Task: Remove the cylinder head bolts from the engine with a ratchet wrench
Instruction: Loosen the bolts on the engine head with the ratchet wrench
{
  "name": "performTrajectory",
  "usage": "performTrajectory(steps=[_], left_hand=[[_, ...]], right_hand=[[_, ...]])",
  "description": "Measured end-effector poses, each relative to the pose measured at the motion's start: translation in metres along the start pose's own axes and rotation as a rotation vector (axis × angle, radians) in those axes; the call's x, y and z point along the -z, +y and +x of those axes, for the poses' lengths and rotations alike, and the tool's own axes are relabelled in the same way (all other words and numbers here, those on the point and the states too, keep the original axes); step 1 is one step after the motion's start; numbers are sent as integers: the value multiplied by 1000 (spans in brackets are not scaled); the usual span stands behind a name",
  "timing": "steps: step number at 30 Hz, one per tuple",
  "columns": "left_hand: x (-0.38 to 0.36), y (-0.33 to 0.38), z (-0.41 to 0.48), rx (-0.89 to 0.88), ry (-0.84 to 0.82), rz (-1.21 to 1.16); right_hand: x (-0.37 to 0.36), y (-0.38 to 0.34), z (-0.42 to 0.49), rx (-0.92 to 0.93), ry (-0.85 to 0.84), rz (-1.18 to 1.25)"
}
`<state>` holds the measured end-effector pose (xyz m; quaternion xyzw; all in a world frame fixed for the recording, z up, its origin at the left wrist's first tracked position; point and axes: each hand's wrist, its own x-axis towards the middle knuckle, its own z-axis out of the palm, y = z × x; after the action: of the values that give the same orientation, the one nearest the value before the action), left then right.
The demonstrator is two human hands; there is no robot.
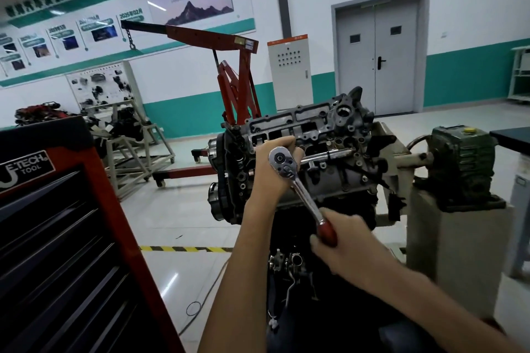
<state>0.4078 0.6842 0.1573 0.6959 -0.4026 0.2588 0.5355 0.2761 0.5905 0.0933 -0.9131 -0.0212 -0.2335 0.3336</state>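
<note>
Two-handed: ratchet wrench [301,191] head at left hand [271,172], handle in right hand [348,243].

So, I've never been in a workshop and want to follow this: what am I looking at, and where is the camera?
The camera sits on a person's head, looking down at two bare hands. Ahead is an engine mounted on a stand. The right hand grips the red handle of a ratchet wrench; the left hand holds its head, from which an extension bar reaches into the engine. A red tool chest stands at left, a red crane behind.
</note>
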Motion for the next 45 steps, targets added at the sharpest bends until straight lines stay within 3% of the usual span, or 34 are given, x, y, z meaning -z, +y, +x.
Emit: performTrajectory(steps=[2,4,9,12,15,18,23,25,27,31,33,36,40,45], left_hand=[[-3,-1,3,-10,3,33],[-2,-4,4,-5,11,37],[15,-7,-5,-19,-37,-71],[15,1,-2,-78,-101,-49],[10,3,-1,-72,-67,-57],[7,-4,-7,6,39,-143],[-5,2,-4,14,77,-98],[-8,3,-5,23,82,-97],[-4,0,-5,28,83,-113],[6,1,-4,7,1,-68],[7,6,-3,-23,-51,-43],[4,8,-2,-25,-35,-40],[1,1,-6,30,72,-115],[-6,3,-6,32,63,-97]], right_hand=[[-28,-10,-8,-24,-50,364],[-33,-10,-6,-16,-60,403],[50,7,31,206,-189,-257],[103,1,62,363,-36,-710],[107,-1,65,365,57,-760],[62,9,37,253,17,-582],[-29,-9,-4,-14,-83,244],[-38,-13,-7,-23,-84,384],[-19,-4,0,38,-84,214],[63,16,37,217,-256,-342],[99,12,56,329,-146,-653],[112,7,62,372,1,-749],[52,11,25,172,-20,-422],[-27,-12,-10,-13,-127,386]])
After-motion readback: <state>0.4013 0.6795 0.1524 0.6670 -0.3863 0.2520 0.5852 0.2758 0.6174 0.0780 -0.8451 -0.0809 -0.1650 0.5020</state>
